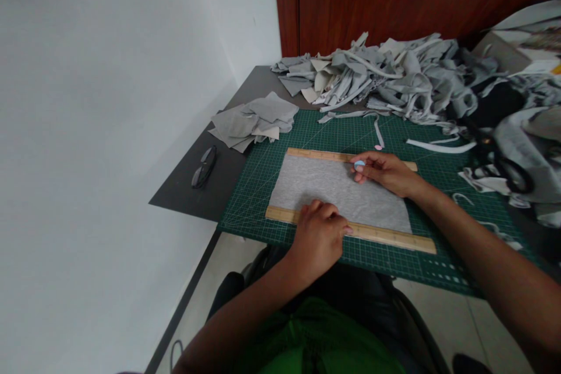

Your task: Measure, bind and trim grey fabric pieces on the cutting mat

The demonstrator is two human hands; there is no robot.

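A piece of grey fabric (pixel 337 187) lies flat on a green cutting mat (pixel 258 187). One wooden ruler (pixel 390 235) runs along its near edge, and a second wooden ruler (pixel 313 153) lies along the far edge. My left hand (pixel 319 234) presses down on the near ruler with curled fingers, the thumb at its edge. Above the fabric, close to the far ruler, my right hand (pixel 385 172) pinches a small light-blue piece of tailor's chalk (pixel 359 165) between thumb and fingers. A small pink piece (pixel 378 147), resembling chalk, rests beyond the far ruler.
Grey fabric pieces (pixel 258 117) are stacked at the mat's far left corner, near eyeglasses (pixel 204 168) on the dark table. A heap of fabric scraps (pixel 394 76) fills the back. Black-handled scissors (pixel 515 172) lie at right among scraps. A white wall (pixel 109 128) borders the left.
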